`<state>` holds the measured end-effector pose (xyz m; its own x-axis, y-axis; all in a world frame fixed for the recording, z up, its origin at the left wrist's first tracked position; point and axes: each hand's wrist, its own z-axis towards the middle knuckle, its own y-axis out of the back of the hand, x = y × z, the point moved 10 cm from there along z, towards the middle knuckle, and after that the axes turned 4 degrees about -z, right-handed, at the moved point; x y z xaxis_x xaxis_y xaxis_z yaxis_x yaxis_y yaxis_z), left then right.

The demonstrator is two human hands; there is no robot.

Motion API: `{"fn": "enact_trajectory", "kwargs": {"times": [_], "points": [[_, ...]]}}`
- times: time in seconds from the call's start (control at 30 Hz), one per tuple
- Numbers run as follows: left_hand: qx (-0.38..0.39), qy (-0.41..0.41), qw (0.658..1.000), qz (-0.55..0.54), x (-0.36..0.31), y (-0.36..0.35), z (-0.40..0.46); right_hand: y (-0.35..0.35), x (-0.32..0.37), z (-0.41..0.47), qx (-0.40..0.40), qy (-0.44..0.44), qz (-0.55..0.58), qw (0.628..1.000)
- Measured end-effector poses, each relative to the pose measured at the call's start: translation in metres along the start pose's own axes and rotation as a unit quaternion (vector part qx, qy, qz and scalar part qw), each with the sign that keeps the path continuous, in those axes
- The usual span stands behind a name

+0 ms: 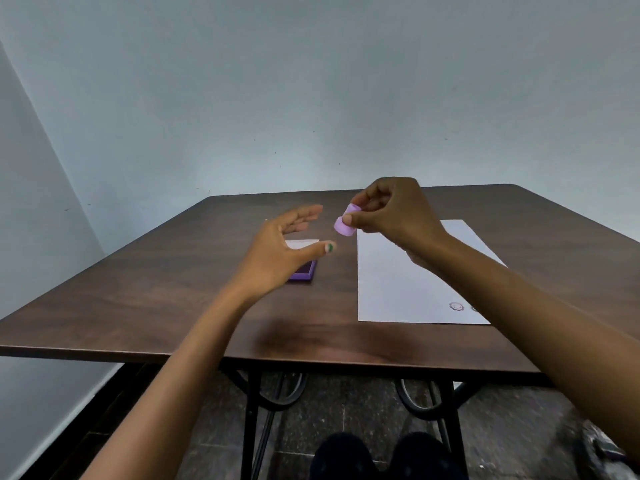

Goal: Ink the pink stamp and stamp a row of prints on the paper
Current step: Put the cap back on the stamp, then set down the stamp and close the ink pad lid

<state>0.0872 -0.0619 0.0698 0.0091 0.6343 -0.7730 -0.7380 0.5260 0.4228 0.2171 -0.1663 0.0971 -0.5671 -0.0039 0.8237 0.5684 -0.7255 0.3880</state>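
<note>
- Pink stamp (344,225): you hold it in the air above the table (173,289), between the ink pad and the paper. Its long axis runs on a slant, with the narrow end up and away from you and the wide end down, toward you and to the left. The wide end is probably the printing face, though the view does not show the relief on it.
- Right hand (391,209): closed round the pink stamp, pinching it between thumb and fingertips near the narrow end. This grip leaves the wide end free, so you can turn the face for a look or carry it to the pad.
- Left hand (284,251): open and holding nothing, fingers spread, above the ink pad. It looks ready to steady the pad or take the stamp. A green mark shows on the thumbnail.
- Ink pad (303,270): a purple tray on the table, left of the paper and partly hidden by your left hand. Its pale lid (301,244) lies open behind it, so the inked surface is within reach.
- Paper (408,282): a white sheet lying flat to the right of the pad, long edge running away from you. Near its front edge sits one purple print (456,306), with a second one (473,308) just beside it, half hidden by your right forearm. The row is begun, not finished.
</note>
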Motion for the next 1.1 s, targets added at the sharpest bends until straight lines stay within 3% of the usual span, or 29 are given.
{"fn": "enact_trajectory", "kwargs": {"times": [0.23,0.47,1.1], "points": [[0.035,0.097,0.993,0.058,0.067,0.029,0.025,-0.044,-0.042,0.045,0.053,-0.011,-0.134,0.990],[0.075,0.120,0.988,0.055,0.088,0.027,0.031,-0.059,-0.056,0.065,0.058,-0.011,-0.216,0.975],[0.057,0.126,0.988,0.072,0.097,0.039,0.037,-0.058,-0.046,0.073,0.038,0.010,-0.246,0.968]]}}
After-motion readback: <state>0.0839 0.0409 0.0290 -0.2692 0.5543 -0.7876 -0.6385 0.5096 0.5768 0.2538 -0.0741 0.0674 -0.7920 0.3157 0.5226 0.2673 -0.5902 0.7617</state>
